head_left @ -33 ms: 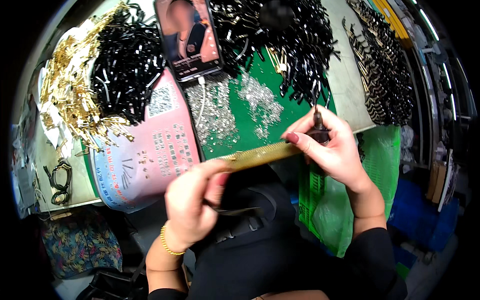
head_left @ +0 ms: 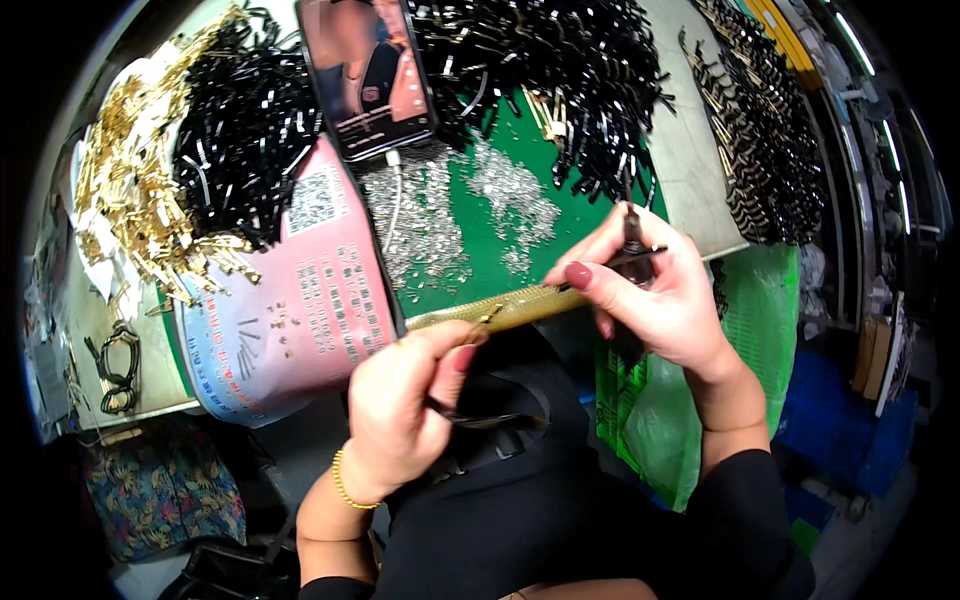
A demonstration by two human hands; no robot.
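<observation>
My left hand (head_left: 405, 395) is closed, thumb against the bent forefinger. A small gold tip shows at its pinch, and a thin black strap (head_left: 490, 418) trails from beneath it to the right. To its right, my right hand (head_left: 655, 290) is curled around a dark, pointed thing (head_left: 632, 258), whose kind I cannot make out; part of it also hangs below the palm. Between the hands, a gold mesh-textured bar (head_left: 525, 308) runs along the table's front edge. Past it, small silver metal pieces (head_left: 515, 195) lie scattered on the green mat (head_left: 485, 262).
A phone (head_left: 368, 75) with a white cable stands at the back. Black straps (head_left: 245, 130) and gold strips (head_left: 130, 170) are heaped at left; more black straps (head_left: 580, 80) lie behind my right hand. A pink-and-blue printed sheet (head_left: 270, 330) covers the left front. A green crate (head_left: 765, 310) stands right.
My left hand has moved a little right, and the gold tip and black strap show more plainly at it. My right hand keeps its hold, slightly turned. The whole view has shifted slightly.
</observation>
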